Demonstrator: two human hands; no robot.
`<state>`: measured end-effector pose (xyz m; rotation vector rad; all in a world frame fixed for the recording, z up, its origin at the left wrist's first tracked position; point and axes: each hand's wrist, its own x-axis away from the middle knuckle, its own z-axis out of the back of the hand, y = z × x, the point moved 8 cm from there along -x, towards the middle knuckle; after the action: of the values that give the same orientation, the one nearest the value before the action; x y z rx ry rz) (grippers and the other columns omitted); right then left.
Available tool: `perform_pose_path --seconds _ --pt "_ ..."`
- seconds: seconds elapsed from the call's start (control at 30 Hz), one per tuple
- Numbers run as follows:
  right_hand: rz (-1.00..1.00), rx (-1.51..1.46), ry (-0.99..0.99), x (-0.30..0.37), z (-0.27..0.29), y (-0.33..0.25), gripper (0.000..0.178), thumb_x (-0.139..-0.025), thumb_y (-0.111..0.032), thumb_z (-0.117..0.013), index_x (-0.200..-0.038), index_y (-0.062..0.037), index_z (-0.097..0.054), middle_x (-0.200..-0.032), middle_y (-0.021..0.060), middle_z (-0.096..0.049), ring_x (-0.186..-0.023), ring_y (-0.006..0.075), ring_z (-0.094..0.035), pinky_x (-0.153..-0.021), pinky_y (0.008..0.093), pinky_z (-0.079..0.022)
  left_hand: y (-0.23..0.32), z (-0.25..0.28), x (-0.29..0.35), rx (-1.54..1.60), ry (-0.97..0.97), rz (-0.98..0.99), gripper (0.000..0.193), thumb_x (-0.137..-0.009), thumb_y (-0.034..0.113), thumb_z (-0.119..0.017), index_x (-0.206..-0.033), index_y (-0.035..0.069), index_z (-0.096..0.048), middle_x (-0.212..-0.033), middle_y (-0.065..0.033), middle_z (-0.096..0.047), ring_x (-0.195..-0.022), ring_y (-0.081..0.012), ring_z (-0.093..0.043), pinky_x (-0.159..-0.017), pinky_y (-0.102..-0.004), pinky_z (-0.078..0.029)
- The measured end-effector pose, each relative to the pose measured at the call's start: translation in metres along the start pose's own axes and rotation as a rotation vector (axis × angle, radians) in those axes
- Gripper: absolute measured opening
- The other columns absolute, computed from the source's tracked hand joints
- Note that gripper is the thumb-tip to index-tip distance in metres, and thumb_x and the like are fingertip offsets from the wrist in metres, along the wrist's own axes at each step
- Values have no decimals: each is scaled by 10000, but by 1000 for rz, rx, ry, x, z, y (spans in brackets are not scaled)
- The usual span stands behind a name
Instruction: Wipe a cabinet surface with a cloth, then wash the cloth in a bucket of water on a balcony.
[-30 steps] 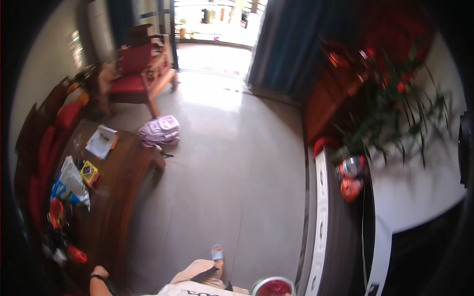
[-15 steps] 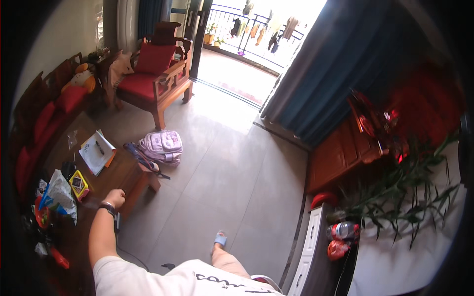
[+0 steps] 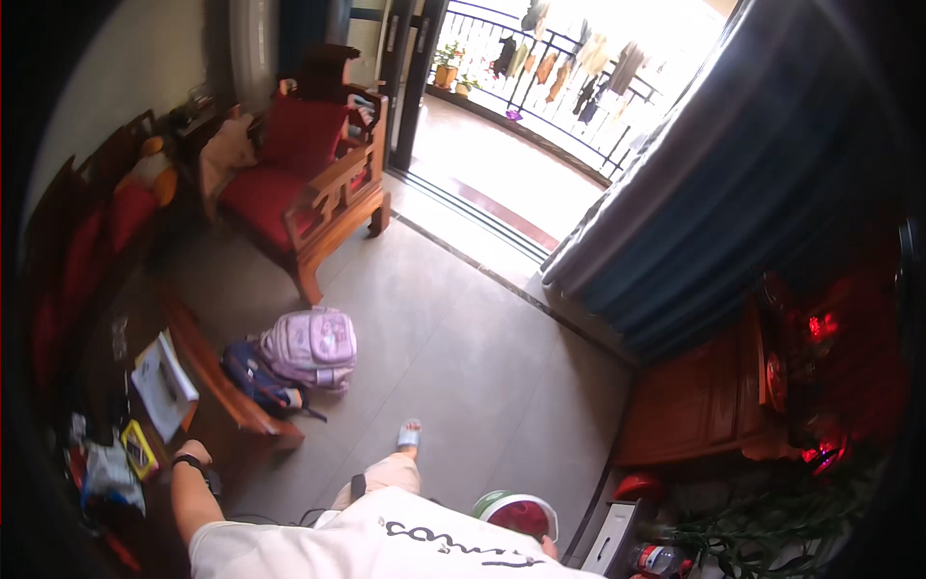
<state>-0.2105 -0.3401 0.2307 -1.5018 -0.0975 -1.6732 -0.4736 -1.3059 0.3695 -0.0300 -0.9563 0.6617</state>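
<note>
Looks like a carrying step: out on the grey tiled floor [image 3: 463,386], with a red-cushioned chair [image 3: 299,183] well ahead, the dark wooden desk [image 3: 217,386] on the left and a low white cabinet [image 3: 614,536] on the right. Nearer, just past the desk's end, a pink backpack [image 3: 309,343] next to a dark blue bag [image 3: 253,372]. Probably calls next for a firm grip, a fairly level bucket [image 3: 492,502] and footing clear of those bags, with one slipper [image 3: 409,437] forward.

As for the bucket: down by the lower edge, just right of the white shirt [image 3: 453,536] and partly hidden behind it. Round, open at the top, green outside, pale around the rim, deep red within. Red lining or red contents: cannot tell.

Last, the hands. Right hand [image 3: 550,547] barely showing, at the bucket's right side, apparently grasping it, by rim or by handle impossible to say. Left hand [image 3: 193,451] well apart from the bucket, near the desk, fingers curled; loaded or bare, cannot tell.
</note>
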Motion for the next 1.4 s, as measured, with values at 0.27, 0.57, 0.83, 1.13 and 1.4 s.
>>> perform_pose_path --seconds 0.27,0.57,0.83,1.13,1.4 --pt "-26 26 54 22 -167 -265 147 -868 -210 -483 -813 -86 -426 -506 22 -334 -429 158 -361 -472 359 -388 396 348 18 265 496 -685 235 -690 138 -526 -873 39 -635 -921 -188 -612 -918 -328 -574 -804 -390 -456" --pt "-69 100 34 -47 -407 -489 129 -867 -166 -476 -823 -46 -462 -537 48 -382 -432 175 -401 -449 344 -403 661 575 16 228 405 -866 298 -770 153 -565 -1045 39 -581 -1062 -180 -561 -1037 -320 -512 -903 -367 -407" --pt "-89 -30 -15 -89 -603 -677 181 -875 -205 -440 -780 -60 -488 -543 64 -435 -447 183 -456 -431 339 -426 789 685 -44 309 172 -788 326 -741 174 -582 -1035 34 -592 -1051 -177 -577 -1008 -318 -537 -876 -372 -426" --pt "119 428 -27 -153 -797 -909 210 -866 -222 -476 -835 -18 -518 -581 68 -453 -455 193 -462 -442 325 -372 1086 971 -128 196 376 -1054 291 -762 148 -553 -1035 48 -572 -1010 -170 -573 -974 -337 -533 -846 -401 -432" --pt "343 906 -305 -183 -1022 -1116 239 -870 -219 -434 -825 -10 -543 -601 48 -460 -523 162 -491 -547 316 -463 1357 1196 -209 252 403 -1209 295 -775 170 -528 -1045 63 -576 -1070 -161 -569 -986 -319 -540 -846 -389 -435"
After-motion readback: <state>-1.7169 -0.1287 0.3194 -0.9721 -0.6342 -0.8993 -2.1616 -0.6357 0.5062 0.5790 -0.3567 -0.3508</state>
